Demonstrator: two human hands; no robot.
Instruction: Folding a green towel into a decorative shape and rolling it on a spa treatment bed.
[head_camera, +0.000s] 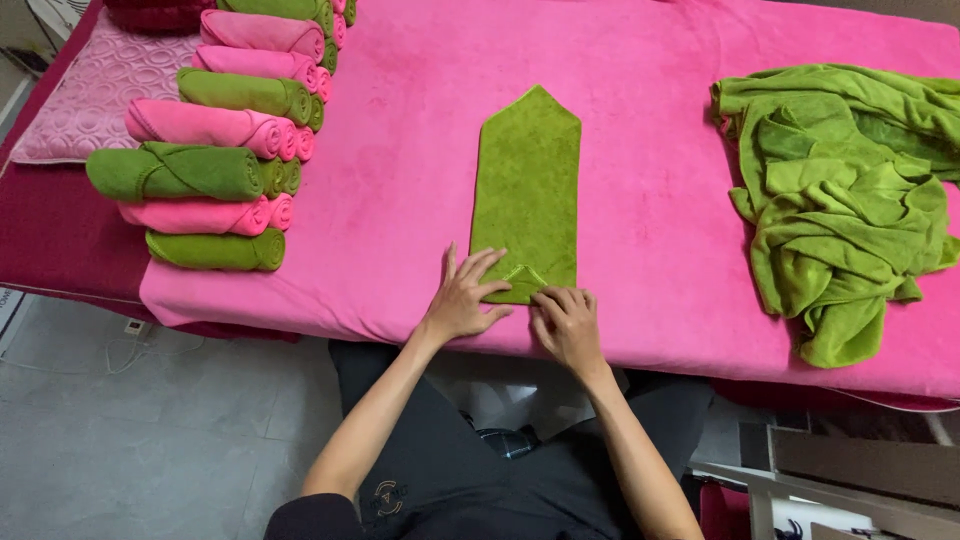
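A green towel (528, 180) lies folded into a long strip with a pointed far end, on a pink cloth-covered table (650, 200). Its near end is turned up into a small fold. My left hand (466, 295) rests flat with fingers spread on the near left corner of the towel. My right hand (566, 322) presses its fingertips on the near right corner of that fold.
A stack of rolled pink and green towels (215, 130) fills the table's left side. A loose heap of green towels (840, 200) lies at the right. A quilted pink pad (90, 95) is at far left. Grey floor lies below the table edge.
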